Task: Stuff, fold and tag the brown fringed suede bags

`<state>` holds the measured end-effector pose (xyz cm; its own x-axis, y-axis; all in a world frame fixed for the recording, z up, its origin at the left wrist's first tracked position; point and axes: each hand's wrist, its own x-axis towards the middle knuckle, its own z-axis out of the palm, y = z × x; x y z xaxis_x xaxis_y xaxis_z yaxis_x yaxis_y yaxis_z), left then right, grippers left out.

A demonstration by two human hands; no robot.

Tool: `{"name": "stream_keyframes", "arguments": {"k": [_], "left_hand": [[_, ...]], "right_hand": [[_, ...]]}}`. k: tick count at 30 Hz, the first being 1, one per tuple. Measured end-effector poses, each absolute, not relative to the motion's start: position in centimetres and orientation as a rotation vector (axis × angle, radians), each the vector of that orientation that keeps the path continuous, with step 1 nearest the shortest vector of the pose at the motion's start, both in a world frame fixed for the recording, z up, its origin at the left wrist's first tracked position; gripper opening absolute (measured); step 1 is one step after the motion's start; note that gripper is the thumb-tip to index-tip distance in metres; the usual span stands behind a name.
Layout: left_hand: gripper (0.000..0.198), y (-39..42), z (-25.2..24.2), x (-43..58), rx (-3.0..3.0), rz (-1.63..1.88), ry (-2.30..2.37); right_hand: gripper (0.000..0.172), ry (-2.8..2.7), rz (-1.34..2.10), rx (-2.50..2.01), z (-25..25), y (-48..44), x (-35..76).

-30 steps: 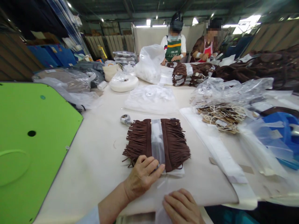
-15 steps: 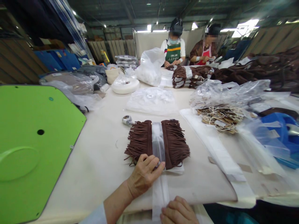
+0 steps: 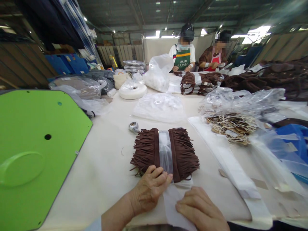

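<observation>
A dark brown fringed piece [image 3: 184, 150] lies on the table, its fringes pointing out to both sides. A translucent white strip [image 3: 165, 150] runs down its middle and on past its near edge. At that near edge my left hand [image 3: 151, 187] is closed, fingers curled over the strip against the fringed piece; its fingertips are partly hidden. Lower right, my right hand [image 3: 201, 207] grips the loose end of the strip, which lies bent towards it. Beyond the piece's far left corner sits a small roll [image 3: 133, 127].
A green board [image 3: 60, 128] stands at left. Behind are a white roll [image 3: 132, 91] and plastic bags [image 3: 158, 107]. At right lie white strips [image 3: 226, 160], corded tags [image 3: 233, 126] and a blue holder [image 3: 293, 138]. Two people [image 3: 184, 57] work across the table.
My right hand has moved up and right from the table's front edge, bringing the strip's loose end with it. My left hand stays at the piece's near edge. The view has shifted slightly.
</observation>
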<state>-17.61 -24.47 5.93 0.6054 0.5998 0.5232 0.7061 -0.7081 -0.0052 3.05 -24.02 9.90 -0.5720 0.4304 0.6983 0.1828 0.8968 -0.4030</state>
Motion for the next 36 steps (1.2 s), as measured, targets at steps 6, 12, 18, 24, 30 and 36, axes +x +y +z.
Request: {"name": "stream_keyframes", "arguments": {"k": [6, 12, 18, 24, 30, 36], "left_hand": [[0.021, -24.8, 6.5, -17.2, -2.704, -1.183, -1.43], [0.056, -24.0, 4.8, -15.8, -2.247, -1.519, -1.882], [0.055, -23.8, 4.4, -15.8, -2.249, -1.306, -1.84], [0.052, -23.2, 5.0, -16.1, -2.309, -0.765, -1.639], [0.068, -22.4, 6.6, -15.9, -2.421, -0.49, -1.701], [0.078, -21.9, 7.5, -16.1, -2.63, -0.28, -1.989]], "right_hand": [[0.023, -2.182, 0.439, -0.614, 11.7, -18.3, 0.0], [0.028, -2.112, 0.561, -0.895, 8.6, -14.3, -2.3], [0.035, -2.054, 0.506, -1.019, 7.0, -14.4, -2.8], [0.042, -2.029, 0.464, -1.12, 6.5, -14.2, -3.0], [0.037, -2.012, 0.456, -1.19, 6.0, -14.1, -3.0], [0.022, -1.993, 0.514, -1.268, 6.2, -13.8, -3.1]]}}
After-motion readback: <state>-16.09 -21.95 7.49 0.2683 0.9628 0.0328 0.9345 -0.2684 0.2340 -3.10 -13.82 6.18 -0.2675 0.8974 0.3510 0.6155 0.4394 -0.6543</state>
